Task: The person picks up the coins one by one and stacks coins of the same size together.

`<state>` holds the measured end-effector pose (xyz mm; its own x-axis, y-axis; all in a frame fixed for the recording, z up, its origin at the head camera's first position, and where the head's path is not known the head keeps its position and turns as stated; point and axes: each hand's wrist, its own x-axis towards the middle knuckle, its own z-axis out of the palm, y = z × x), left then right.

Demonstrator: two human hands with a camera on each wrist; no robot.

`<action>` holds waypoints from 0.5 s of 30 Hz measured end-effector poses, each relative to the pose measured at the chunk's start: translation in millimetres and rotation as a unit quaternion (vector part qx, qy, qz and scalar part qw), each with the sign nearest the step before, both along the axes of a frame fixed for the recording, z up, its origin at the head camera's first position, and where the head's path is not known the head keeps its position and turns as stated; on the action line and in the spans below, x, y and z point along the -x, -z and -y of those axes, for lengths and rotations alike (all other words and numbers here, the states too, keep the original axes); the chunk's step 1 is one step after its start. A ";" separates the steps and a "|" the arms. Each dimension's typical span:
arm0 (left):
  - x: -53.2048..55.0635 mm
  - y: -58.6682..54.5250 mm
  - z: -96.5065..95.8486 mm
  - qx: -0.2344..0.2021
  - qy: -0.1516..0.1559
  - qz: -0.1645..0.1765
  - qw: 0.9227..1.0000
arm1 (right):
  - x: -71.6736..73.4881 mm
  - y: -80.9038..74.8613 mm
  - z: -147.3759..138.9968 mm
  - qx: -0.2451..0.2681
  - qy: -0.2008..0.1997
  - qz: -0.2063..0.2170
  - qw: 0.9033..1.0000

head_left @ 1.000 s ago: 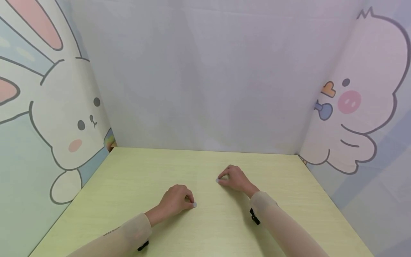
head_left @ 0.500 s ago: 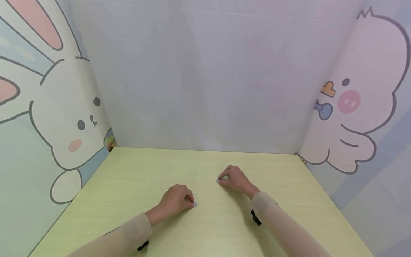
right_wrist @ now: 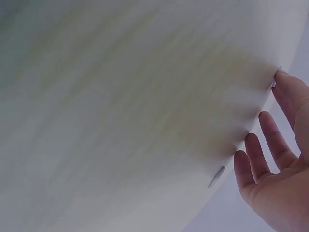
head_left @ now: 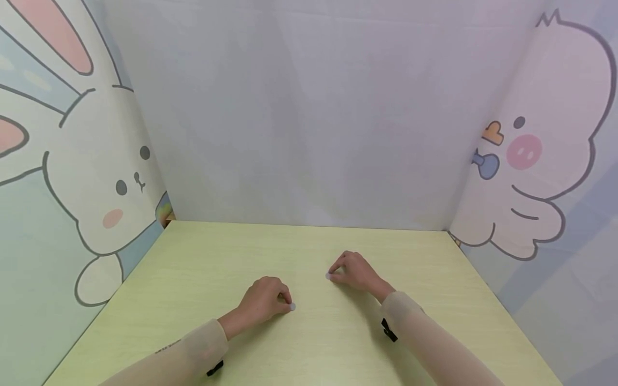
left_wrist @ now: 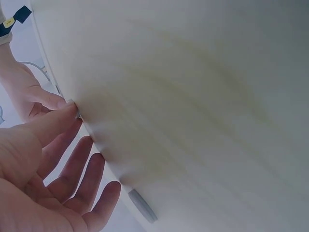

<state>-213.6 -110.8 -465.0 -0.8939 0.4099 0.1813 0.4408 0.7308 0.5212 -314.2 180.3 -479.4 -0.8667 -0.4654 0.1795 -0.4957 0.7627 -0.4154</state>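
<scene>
My left hand (head_left: 264, 300) is low over the table, left of centre. Its thumb and index finger pinch a small pale round disc (head_left: 292, 307), which in the left wrist view is mostly covered by the fingertips. Farther back and to the right, my right hand (head_left: 356, 271) pinches a similar pale disc (head_left: 328, 276) between thumb and index finger. Near the left little finger, a grey disc (left_wrist: 142, 205) lies on the table in the left wrist view. The right wrist view has another grey disc (right_wrist: 217, 177) by the right little finger. Neither is visible in the head view.
The pale yellow table (head_left: 241, 246) is bounded by a light grey cloth (head_left: 309, 118) behind it. Cloths printed with a rabbit (head_left: 106, 177) and a chick (head_left: 545, 161) hang along the left and right sides.
My right hand has slid slightly toward me and to the right, still pinching its disc. The left hand stays almost in place.
</scene>
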 end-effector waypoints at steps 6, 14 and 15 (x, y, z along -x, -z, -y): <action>0.1 0.6 0.3 -0.001 -0.002 0.000 1.000 | -3.8 0.7 -2.9 0.002 -0.019 0.000 1.000; 1.1 1.6 0.8 0.002 -0.001 -0.003 1.000 | -10.7 2.1 -5.4 -0.004 -0.031 -0.007 0.999; 1.2 2.0 0.9 0.001 0.000 -0.003 1.000 | -11.5 2.3 -5.8 -0.005 -0.033 -0.008 0.999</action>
<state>-214.8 -111.7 -467.0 -0.8932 0.4095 0.1858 0.4433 0.7324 0.5168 -302.7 186.1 -481.7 -0.8306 -0.5241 0.1884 -0.5524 0.7322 -0.3985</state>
